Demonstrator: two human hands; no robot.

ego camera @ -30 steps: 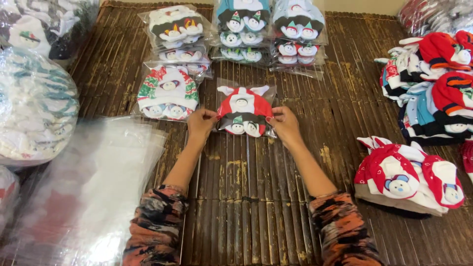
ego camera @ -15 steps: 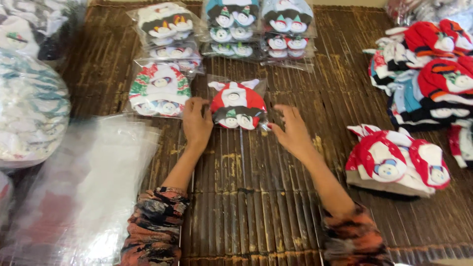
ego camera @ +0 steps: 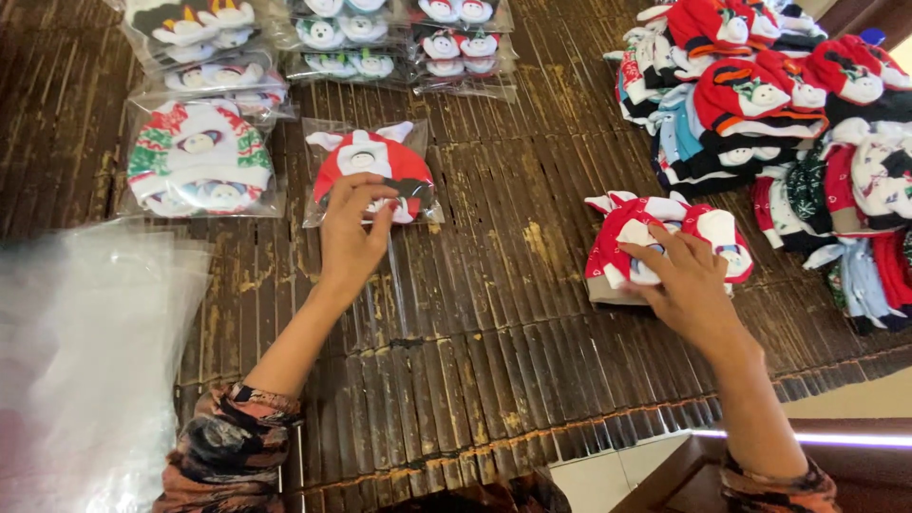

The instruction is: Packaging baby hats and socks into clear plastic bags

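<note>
A dark slatted mat [ego camera: 494, 313] lies under both hands. Beyond the right hand [ego camera: 686, 277] rises a heap of knitted hats [ego camera: 807, 104]; its spread fingers press the small red-and-white hat stack [ego camera: 655, 242] directly beneath them. The left hand [ego camera: 351, 233], fingers loosely curled, touches the bagged red hat [ego camera: 366, 166] just ahead of it.
</note>
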